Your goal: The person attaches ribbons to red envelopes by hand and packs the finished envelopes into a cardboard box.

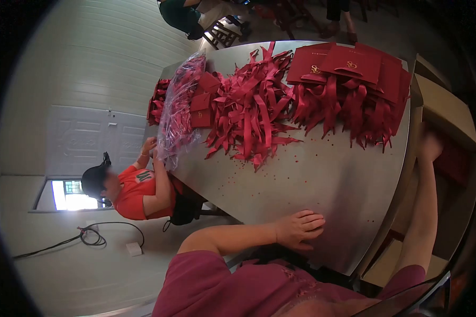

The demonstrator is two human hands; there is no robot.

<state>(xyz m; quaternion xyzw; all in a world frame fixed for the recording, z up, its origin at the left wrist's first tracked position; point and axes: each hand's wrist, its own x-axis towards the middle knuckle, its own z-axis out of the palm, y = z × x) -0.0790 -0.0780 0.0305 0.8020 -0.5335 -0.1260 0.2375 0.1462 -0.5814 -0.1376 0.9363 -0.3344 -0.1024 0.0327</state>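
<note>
My left hand lies palm down on the near edge of the metal table, fingers stretched out and nothing held. On the right, my right hand reaches into an open cardboard box. That hand is blurred, and its fingers cannot be made out. Close beside it in the box is a dark red flat item, partly in shadow. Across the table lie red gift bags with gold lettering and ribbon handles hanging toward me. Left of them is a heap of red ribbons.
A clear plastic bag of red items lies at the table's left end, next to small red bags. A co-worker in an orange shirt sits there. Small red specks dot the tabletop. Other people and stools are at the far side.
</note>
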